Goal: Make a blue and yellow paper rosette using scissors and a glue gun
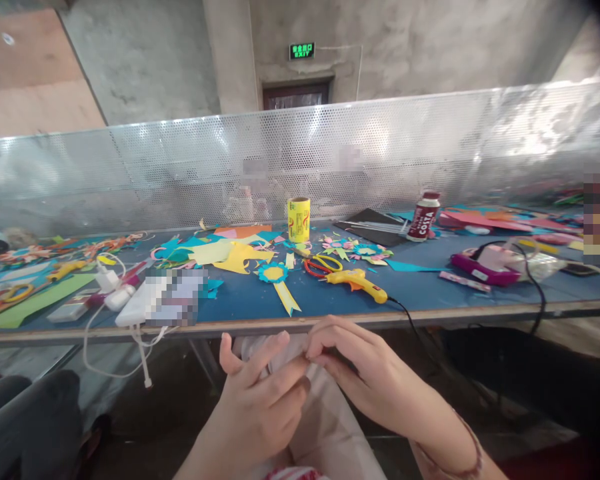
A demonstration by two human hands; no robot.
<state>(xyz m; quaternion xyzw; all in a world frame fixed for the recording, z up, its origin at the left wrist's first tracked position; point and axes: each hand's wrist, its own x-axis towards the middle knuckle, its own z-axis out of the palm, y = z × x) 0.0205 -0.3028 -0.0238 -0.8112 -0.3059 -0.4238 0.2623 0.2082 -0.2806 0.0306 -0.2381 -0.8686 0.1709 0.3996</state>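
Note:
Above my lap, in front of the table edge, my left hand (260, 400) has its fingers spread, thumb and forefinger pointing up. The thumb and fingertips of my right hand (355, 360) are pinched together at the tip of one left finger. Whether anything small sits between them is hidden. On the table beyond lies a rosette (273, 273) of blue and yellow paper with two yellow ribbon tails. Right of it rest a yellow glue gun (357, 283) with a black cord and scissors (325, 265) with red and yellow handles.
A yellow tape roll (299, 220) and a dark red COSTA bottle (423, 217) stand farther back. Paper scraps (220, 252) cover the middle. A white power bank (145, 300) with cables overhangs the front edge at left; a purple power strip (487, 267) lies right. A perforated metal screen (180, 167) runs behind.

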